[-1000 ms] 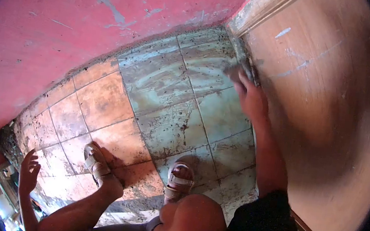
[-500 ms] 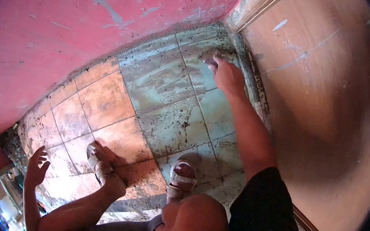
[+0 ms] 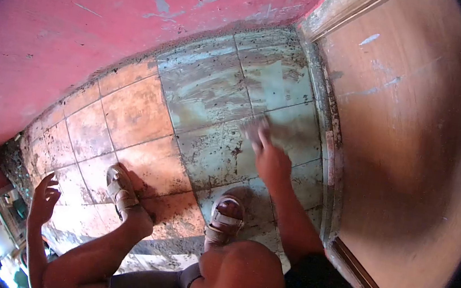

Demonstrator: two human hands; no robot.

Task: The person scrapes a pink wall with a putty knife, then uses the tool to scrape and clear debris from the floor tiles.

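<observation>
My right hand [image 3: 271, 157] is closed round a small dark scraper-like piece [image 3: 256, 131], blurred by motion, which it holds against the greenish floor tiles [image 3: 287, 132]. Dark, wet-looking smears cover the tiles around it. At the lower left, my left hand [image 3: 44, 200] hangs in the air beside my knee, fingers apart and holding nothing.
A stained pink wall [image 3: 73, 29] borders the floor at the back left. On the right stands a wooden door panel [image 3: 393, 162] with a worn frame. My sandalled feet rest on dirty tiles [image 3: 138, 105]. Clutter [image 3: 1, 232] shows at the lower left.
My right hand has moved from near the far corner back toward my feet, with the piece in it. The view has shifted slightly. My left hand stays much the same.
</observation>
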